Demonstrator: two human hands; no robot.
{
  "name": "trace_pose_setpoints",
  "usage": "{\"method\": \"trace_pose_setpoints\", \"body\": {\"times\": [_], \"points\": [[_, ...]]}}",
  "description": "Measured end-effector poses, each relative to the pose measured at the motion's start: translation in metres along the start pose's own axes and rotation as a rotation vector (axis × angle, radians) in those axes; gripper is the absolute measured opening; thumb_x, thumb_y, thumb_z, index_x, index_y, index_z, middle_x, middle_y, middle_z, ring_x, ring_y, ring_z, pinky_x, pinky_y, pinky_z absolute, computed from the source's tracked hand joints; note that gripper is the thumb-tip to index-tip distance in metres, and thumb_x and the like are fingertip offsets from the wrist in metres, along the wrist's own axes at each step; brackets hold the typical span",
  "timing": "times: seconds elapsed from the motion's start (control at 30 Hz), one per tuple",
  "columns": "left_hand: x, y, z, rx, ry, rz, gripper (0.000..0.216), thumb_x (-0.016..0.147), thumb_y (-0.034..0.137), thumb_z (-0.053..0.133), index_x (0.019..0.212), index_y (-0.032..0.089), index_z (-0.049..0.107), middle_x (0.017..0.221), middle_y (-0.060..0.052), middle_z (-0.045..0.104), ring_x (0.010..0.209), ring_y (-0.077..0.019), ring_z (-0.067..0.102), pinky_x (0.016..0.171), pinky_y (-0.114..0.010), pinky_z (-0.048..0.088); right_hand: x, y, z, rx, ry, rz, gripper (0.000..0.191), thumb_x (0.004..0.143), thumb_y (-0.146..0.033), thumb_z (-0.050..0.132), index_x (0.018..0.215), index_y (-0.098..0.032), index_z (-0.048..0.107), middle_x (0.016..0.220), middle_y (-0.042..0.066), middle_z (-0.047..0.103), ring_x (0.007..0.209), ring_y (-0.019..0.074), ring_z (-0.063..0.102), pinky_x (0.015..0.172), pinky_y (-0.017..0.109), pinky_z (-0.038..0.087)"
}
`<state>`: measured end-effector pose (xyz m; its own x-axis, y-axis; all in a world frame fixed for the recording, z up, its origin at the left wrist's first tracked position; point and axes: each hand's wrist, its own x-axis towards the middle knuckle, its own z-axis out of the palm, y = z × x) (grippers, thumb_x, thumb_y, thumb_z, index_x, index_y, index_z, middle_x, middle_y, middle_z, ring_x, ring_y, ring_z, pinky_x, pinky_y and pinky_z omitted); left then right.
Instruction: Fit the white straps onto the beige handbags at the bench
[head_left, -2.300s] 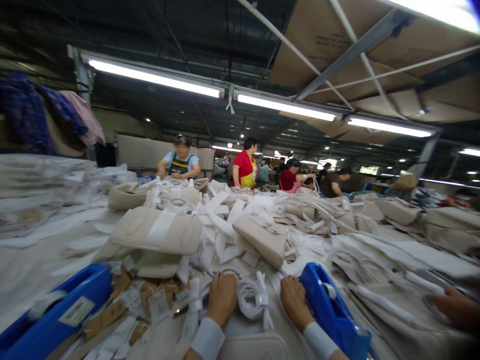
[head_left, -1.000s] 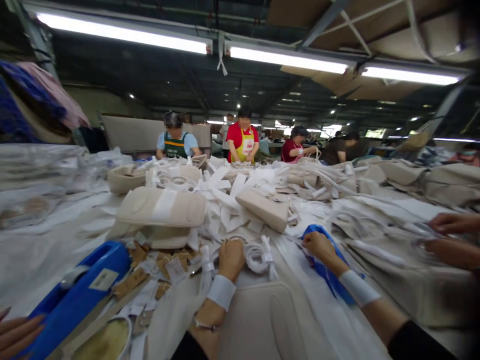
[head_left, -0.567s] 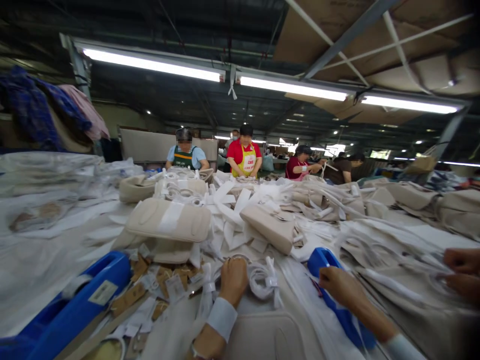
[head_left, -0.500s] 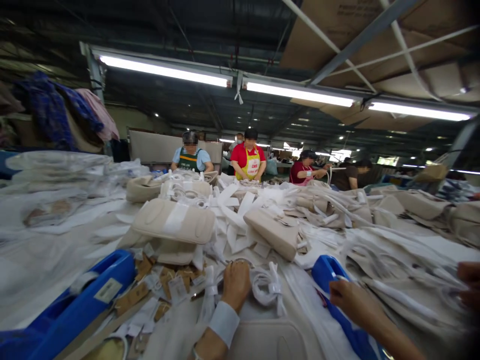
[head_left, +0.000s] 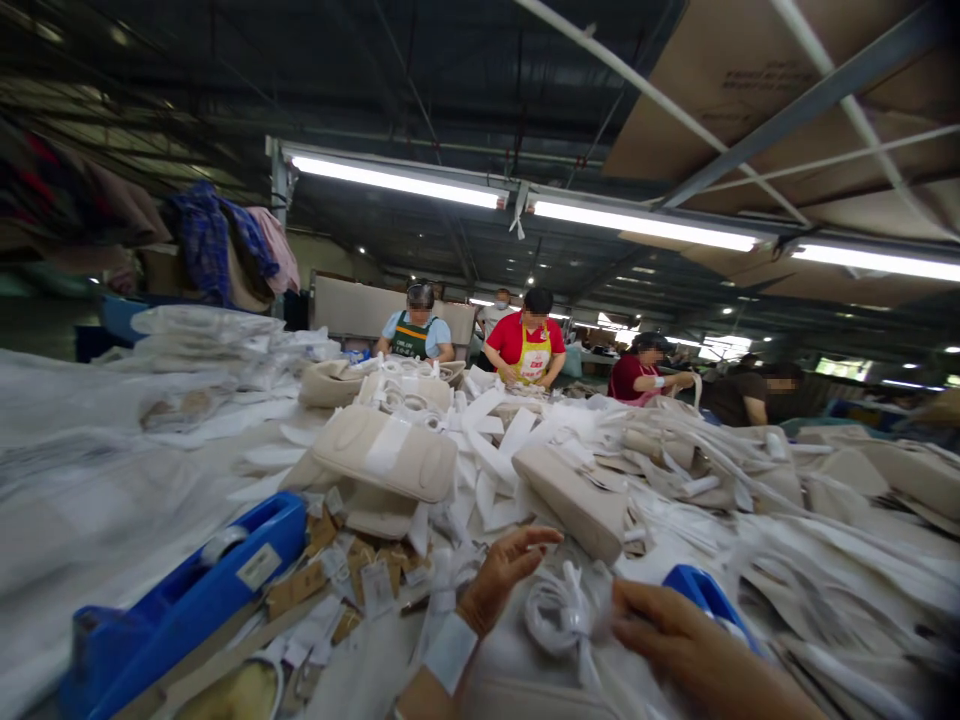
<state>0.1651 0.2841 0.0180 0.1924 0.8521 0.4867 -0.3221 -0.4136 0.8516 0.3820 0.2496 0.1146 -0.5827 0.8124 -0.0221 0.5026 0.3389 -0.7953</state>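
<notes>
The left hand (head_left: 501,577) hovers with its grip apart, fingers spread, at 10 o'clock of a white strap bundle (head_left: 561,617) on the tabletop (head_left: 90,500). The right hand (head_left: 679,640), blurred, touches the bundle's 3 o'clock side; whether its grip is apart or together, I cannot tell.

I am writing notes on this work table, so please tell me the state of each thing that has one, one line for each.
left hand: open, fingers spread, lifted just above the pile
right hand: blurred, beside the white strap bundle; grip unclear
white strap bundle: coiled, tied in the middle
blue tape dispenser: lying on the table, roll loaded
beige bag: lying flat, white band across it
ceiling lamps: lit
</notes>
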Motion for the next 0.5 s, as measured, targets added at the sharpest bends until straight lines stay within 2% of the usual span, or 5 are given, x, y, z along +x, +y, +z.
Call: {"method": "trace_pose_setpoints", "body": {"times": [0.1, 0.23, 0.33, 0.4, 0.5], "points": [[-0.002, -0.002, -0.001, -0.334, -0.112, -0.049, 0.050, 0.081, 0.052, 0.063, 0.112, 0.012, 0.067, 0.112, -0.015, 0.066, 0.112, -0.0284, 0.057, 0.100, -0.039, 0.039, 0.041, -0.017, 0.024, 0.245, -0.099, -0.067, 0.040, 0.075, -0.054, 0.065, 0.069, -0.019, 0.047, 0.064, -0.004, 0.042, 0.059, 0.0104, 0.035, 0.055, 0.024, 0.028], [-0.001, -0.007, -0.005, -0.435, -0.042, -0.036, 0.047, 0.079, 0.059, 0.064, 0.085, 0.013, 0.072, 0.076, -0.007, 0.063, 0.076, -0.0176, 0.057, 0.078, -0.030, 0.043, 0.056, -0.014, 0.026, 0.546, -0.070, -0.042, 0.044, 0.072, -0.056, 0.072, 0.073, -0.019, 0.048, 0.065, -0.005, 0.046, 0.056, 0.0084, 0.037, 0.051, 0.021, 0.026], [0.000, -0.007, -0.005, -0.417, -0.042, -0.048, 0.048, 0.073, 0.055, 0.072, 0.091, 0.011, 0.071, 0.073, -0.005, 0.062, 0.073, -0.0161, 0.056, 0.077, -0.029, 0.041, 0.046, -0.001, 0.013, 0.711, 0.019, 0.038, 0.045, 0.066, -0.052, 0.080, 0.073, -0.019, 0.050, 0.065, -0.003, 0.054, 0.055, 0.0092, 0.048, 0.050, 0.019, 0.034], [0.000, -0.008, -0.003, -0.323, -0.092, -0.138, 0.044, 0.067, 0.045, 0.079, 0.093, 0.010, 0.071, 0.076, -0.006, 0.064, 0.073, -0.0165, 0.057, 0.078, -0.030, 0.042, 0.037, 0.009, 0.001, 0.801, 0.114, 0.091, 0.044, 0.062, -0.047, 0.084, 0.076, -0.019, 0.054, 0.064, -0.003, 0.058, 0.052, 0.0089, 0.052, 0.048, 0.018, 0.038], [-0.002, -0.010, -0.001, -0.051, -0.115, -0.259, 0.036, 0.062, 0.033, 0.083, 0.089, 0.012, 0.073, 0.077, -0.003, 0.063, 0.071, -0.0135, 0.054, 0.072, -0.026, 0.039, 0.018, 0.019, -0.026, 0.834, 0.253, 0.118, 0.046, 0.057, -0.048, 0.087, 0.085, -0.023, 0.060, 0.044, -0.008, 0.048, 0.031, 0.0064, 0.038, 0.033, 0.016, 0.029]]}}
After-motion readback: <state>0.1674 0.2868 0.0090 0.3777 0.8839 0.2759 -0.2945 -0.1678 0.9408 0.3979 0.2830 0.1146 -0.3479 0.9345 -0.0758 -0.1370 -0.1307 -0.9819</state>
